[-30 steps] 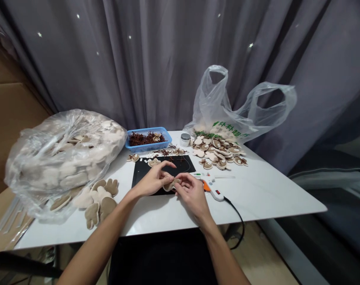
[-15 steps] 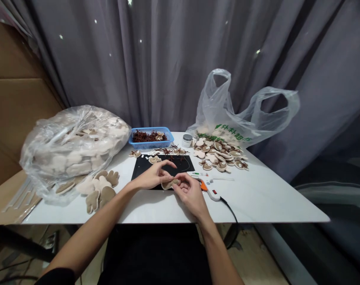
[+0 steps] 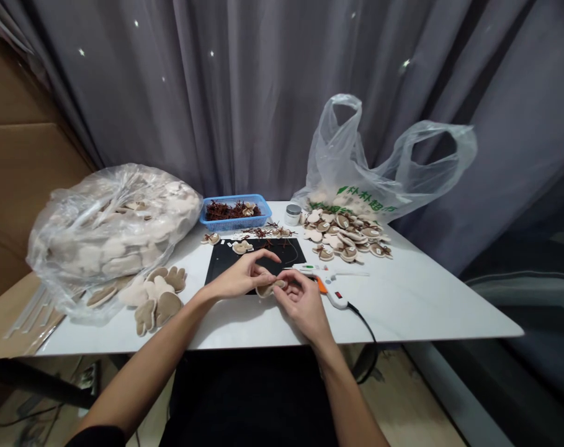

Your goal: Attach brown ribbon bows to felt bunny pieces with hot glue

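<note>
Between my two hands, over the front edge of a black mat (image 3: 221, 264), is a small brown and cream fabric bunny-shaped patch (image 3: 265, 290). My left hand (image 3: 242, 273) pinches its left side, index finger arched above it. On its right side my right hand (image 3: 301, 300) grips it with thumb and fingertips, which hide part of the patch. Just right of my right hand lies a white and orange glue gun (image 3: 334, 294) with a black cord. Another bunny patch (image 3: 242, 247) rests on the mat's far part, near small brown bows (image 3: 262, 233).
A blue basket (image 3: 236, 225) of brown bows stands at the back, beside a grey-lidded jar (image 3: 293, 215). Bow-trimmed patches (image 3: 347, 237) are heaped before a clear plastic bag (image 3: 384, 180). At left, a large bag (image 3: 114, 239) bulges with patches; loose plain patches (image 3: 157, 298) lie before it.
The camera view has shifted slightly. Both hands still hold the bunny patch, which is turned a little between the fingers.
</note>
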Demonstrator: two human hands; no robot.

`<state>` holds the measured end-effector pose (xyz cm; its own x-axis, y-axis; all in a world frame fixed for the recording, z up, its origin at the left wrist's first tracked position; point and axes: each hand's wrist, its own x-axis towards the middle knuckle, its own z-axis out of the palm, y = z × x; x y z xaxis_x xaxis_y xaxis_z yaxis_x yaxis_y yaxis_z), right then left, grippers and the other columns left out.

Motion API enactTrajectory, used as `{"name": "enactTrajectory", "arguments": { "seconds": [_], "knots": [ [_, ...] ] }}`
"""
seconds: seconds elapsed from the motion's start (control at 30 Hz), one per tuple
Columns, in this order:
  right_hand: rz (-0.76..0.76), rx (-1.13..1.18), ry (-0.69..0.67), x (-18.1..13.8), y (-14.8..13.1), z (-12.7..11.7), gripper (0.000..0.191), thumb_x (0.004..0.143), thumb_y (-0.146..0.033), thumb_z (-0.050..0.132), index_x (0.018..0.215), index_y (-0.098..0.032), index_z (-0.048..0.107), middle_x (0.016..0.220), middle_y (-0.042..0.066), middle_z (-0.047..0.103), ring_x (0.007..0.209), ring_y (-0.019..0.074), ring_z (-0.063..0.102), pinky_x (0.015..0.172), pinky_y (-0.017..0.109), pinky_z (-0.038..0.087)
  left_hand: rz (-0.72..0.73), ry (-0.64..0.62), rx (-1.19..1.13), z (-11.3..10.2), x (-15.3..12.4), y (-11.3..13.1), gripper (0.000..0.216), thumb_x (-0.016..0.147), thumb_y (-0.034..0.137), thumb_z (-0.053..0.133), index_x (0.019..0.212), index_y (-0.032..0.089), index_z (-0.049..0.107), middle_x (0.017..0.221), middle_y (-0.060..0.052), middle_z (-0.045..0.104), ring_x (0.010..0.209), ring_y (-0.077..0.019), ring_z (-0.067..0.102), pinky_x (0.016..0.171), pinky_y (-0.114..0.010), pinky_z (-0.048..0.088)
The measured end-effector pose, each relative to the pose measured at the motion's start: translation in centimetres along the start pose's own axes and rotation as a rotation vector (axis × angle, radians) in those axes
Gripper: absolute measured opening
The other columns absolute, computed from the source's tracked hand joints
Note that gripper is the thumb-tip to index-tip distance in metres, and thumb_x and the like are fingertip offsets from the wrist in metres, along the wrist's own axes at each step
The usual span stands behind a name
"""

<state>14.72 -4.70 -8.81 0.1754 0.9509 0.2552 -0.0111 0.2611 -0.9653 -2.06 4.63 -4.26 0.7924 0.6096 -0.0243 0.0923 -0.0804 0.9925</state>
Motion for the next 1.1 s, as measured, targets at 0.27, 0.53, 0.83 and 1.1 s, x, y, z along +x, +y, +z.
{"name": "enactTrajectory", "arguments": {
  "seconds": [0.27,0.53,0.83,1.1],
  "knots": [
    [-0.003,-0.016,-0.001,-0.1,0.2,-0.1,0.029,0.081,-0.044,0.078,0.097,-0.022,0.068,0.082,0.003,0.068,0.067,0.0167,0.062,0.059,0.027,0.052,0.009,0.009,0.004,-0.2,-0.1,0.0,0.061,0.088,0.054,0.083,0.128,0.018,0.055,0.083,-0.004,0.075,0.068,-0.0171,0.069,0.066,-0.027,0.048],
    [0.004,-0.018,0.029,-0.2,0.2,0.0,0.027,0.079,-0.041,0.080,0.093,-0.022,0.067,0.078,0.001,0.067,0.063,0.0155,0.058,0.056,0.026,0.050,0.018,-0.002,0.009,0.1,-0.1,0.1,0.061,0.088,0.054,0.083,0.128,0.017,0.055,0.077,-0.002,0.072,0.062,-0.0142,0.063,0.062,-0.026,0.045],
    [0.037,-0.177,0.040,-0.4,-0.4,0.2,0.019,0.072,-0.032,0.072,0.085,-0.022,0.064,0.073,-0.002,0.061,0.054,0.0121,0.050,0.049,0.024,0.040,-0.014,-0.030,0.020,0.0,-0.4,0.2,0.066,0.089,0.050,0.082,0.136,0.017,0.050,0.081,-0.004,0.075,0.065,-0.0162,0.067,0.065,-0.028,0.048],
    [0.086,-0.342,-0.122,-0.8,-0.7,-1.9,0.015,0.076,-0.031,0.075,0.086,-0.021,0.080,0.068,0.001,0.068,0.051,0.0141,0.052,0.049,0.026,0.039,0.155,0.299,0.558,3.5,-3.5,-1.4,0.031,0.102,0.027,0.062,0.134,0.025,0.062,0.145,-0.014,0.063,0.139,-0.0302,0.060,0.118,-0.046,0.046]
  ]
}}
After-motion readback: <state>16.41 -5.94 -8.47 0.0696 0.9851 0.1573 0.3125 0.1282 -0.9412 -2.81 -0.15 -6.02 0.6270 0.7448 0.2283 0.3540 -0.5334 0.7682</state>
